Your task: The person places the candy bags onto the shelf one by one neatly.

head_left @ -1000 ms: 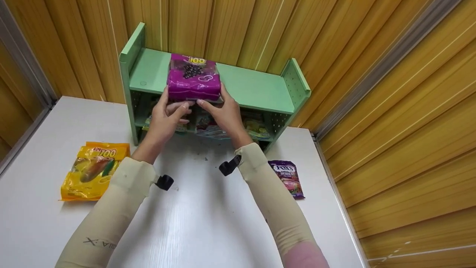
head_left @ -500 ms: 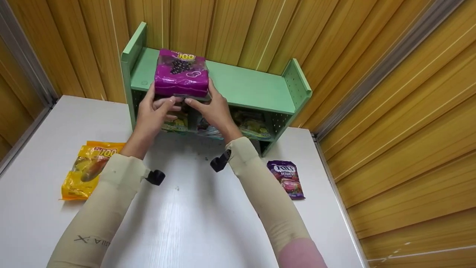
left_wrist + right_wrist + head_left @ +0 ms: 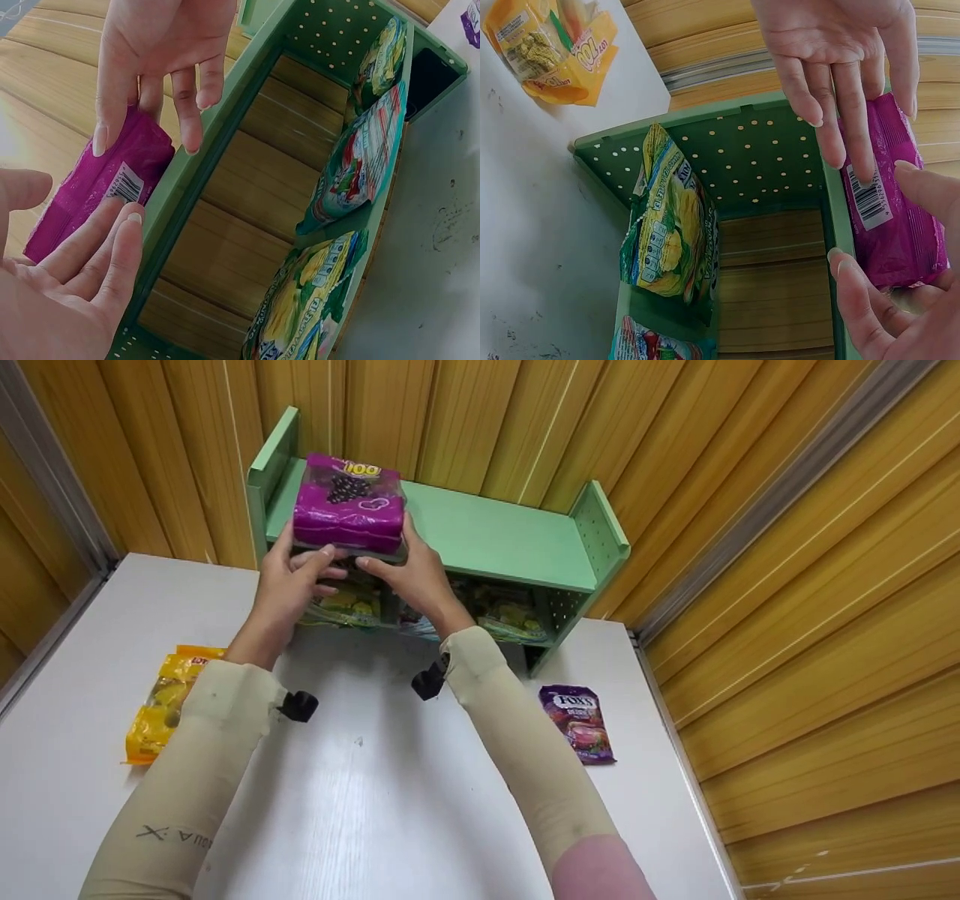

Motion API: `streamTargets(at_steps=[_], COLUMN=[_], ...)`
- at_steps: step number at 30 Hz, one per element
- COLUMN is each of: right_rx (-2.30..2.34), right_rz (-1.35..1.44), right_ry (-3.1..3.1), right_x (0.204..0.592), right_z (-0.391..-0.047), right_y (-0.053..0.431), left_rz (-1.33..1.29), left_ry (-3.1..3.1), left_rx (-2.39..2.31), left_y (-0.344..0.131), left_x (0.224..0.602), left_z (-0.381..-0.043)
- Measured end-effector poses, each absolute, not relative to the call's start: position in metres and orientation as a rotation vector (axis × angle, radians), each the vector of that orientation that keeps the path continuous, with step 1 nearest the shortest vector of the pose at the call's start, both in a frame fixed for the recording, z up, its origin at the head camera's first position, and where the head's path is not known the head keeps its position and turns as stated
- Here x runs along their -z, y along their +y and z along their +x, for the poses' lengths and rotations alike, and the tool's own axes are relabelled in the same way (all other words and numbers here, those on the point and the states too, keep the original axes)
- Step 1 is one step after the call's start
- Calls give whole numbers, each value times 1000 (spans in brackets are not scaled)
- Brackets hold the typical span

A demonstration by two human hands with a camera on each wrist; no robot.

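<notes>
A purple candy bag (image 3: 349, 521) with a grape picture sits over the left end of the top board of a green shelf unit (image 3: 495, 532). My left hand (image 3: 286, 585) holds its left side, and my right hand (image 3: 421, 577) grips the right side, thumbs at the near lower edge. Seen in the left wrist view, the bag's barcoded underside (image 3: 124, 180) hangs out past the green edge, fingers against it. The right wrist view shows the same purple bag (image 3: 900, 225) between both hands.
Below the top board, a yellow-green snack bag (image 3: 671, 232) and a teal snack bag (image 3: 352, 165) stand on the lower level. A yellow mango bag (image 3: 154, 712) lies at left, partly behind the sleeve. A purple Fox's bag (image 3: 581, 724) lies at right on the white table (image 3: 360, 810).
Both hands have carried the purple candy bag leftward along the top board, toward the left end panel. The left forearm now covers more of the yellow mango bag.
</notes>
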State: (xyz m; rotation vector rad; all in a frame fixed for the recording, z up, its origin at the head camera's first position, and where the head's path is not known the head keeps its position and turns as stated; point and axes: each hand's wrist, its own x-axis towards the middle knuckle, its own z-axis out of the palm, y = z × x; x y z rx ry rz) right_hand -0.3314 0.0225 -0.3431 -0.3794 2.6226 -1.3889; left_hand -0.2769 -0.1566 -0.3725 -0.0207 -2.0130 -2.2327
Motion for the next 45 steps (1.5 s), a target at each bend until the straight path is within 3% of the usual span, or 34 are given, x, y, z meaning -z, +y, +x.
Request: streamTargets(at_steps=[15,27,33,45], right_rx=[1344,1457,1433,1008], right_rz=[-420,-477,-643,-980], right_ry=[2640,2867,3082,3050], right_x=[344,371,394,440], right_z=[-331,-307,-292,-268], right_y=[18,21,22,7], left_rz=[9,-27,7,327], left_ry=[-2072,-2213,-2341,-2528], left_rx=[2236,1954,1744,1551], left_y=[-169,-169,-181,-227], left_x=[372,389,406,449], left_z=[-278,-246,-225,-197])
